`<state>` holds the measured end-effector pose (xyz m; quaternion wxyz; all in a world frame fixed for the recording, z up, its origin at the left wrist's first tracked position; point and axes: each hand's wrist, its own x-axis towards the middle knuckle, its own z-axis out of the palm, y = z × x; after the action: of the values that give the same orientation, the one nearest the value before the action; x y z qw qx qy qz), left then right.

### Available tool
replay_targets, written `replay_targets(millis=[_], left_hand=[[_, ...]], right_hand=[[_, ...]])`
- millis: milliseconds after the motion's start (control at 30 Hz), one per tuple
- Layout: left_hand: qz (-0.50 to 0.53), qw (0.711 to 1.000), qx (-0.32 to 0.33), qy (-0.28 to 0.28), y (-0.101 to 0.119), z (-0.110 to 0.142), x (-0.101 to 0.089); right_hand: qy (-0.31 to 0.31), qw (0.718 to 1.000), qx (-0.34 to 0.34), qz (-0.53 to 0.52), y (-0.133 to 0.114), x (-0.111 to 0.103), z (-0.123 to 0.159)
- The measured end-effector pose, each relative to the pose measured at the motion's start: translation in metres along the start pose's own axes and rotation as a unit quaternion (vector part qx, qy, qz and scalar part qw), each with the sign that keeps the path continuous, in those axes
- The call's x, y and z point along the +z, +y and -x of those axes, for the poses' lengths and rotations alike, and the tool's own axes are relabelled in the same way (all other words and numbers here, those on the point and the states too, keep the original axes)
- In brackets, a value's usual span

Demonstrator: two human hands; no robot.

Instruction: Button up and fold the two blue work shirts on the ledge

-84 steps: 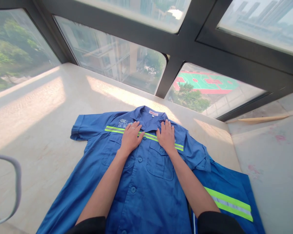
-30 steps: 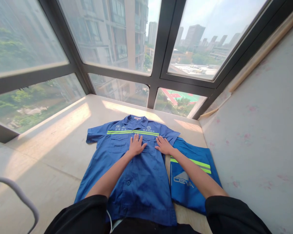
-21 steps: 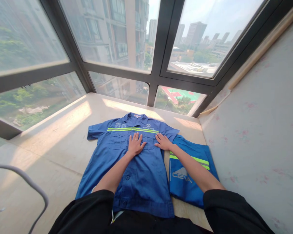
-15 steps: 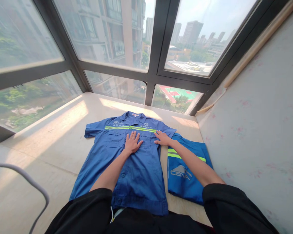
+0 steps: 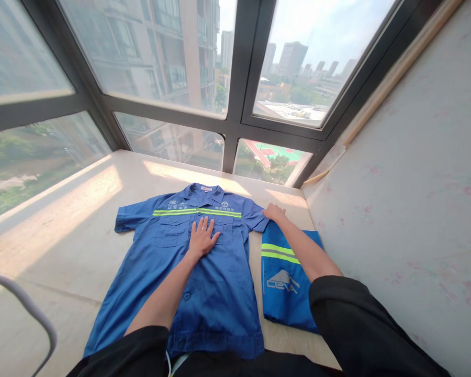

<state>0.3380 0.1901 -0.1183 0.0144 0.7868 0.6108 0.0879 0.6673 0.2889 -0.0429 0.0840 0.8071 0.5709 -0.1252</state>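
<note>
A blue short-sleeved work shirt (image 5: pixel 220 283) lies spread face up, its collar toward the window and a yellow-green reflective stripe across the chest. My left hand (image 5: pixel 202 238) rests flat on the shirt's front below the stripe, fingers spread, a ring on one finger. At the end of the sleeve on the right, my right hand (image 5: pixel 273 212) has its fingers closed on the sleeve's edge. Under my right forearm lies a folded blue garment (image 5: pixel 280 301) with a reflective stripe and a printed "CEVA" logo, beside the shirt.
The pale sill (image 5: pixel 63 262) carries both garments, with sunlit patches along the window. Dark window frames (image 5: pixel 231 125) rise behind it. A flowered wall (image 5: pixel 396 209) bounds the right side. A grey curved cable (image 5: pixel 33 309) hangs into view at the lower left.
My right hand has moved from the shirt's chest out to the sleeve on the right and closed on its edge. My left hand stays flat on the chest. The view has shifted slightly.
</note>
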Motion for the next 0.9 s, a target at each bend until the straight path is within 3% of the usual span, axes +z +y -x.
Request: replay_targets(millis=[233,633,900], left_hand=[[0.004,1.000,0.000,0.009,0.000,0.001,0.001],[0.008,1.000,-0.004,0.003,0.002,0.002,-0.004],[0.001,1.000,-0.005,0.000,0.003,0.002,-0.005]], right_hand=[[0.000,0.999,-0.002,-0.049,0.007,-0.005,-0.023],[0.099,0.983,-0.026,-0.155,0.017,-0.048,-0.039],[0.015,0.986,-0.021,-0.163,0.014,-0.041,-0.031]])
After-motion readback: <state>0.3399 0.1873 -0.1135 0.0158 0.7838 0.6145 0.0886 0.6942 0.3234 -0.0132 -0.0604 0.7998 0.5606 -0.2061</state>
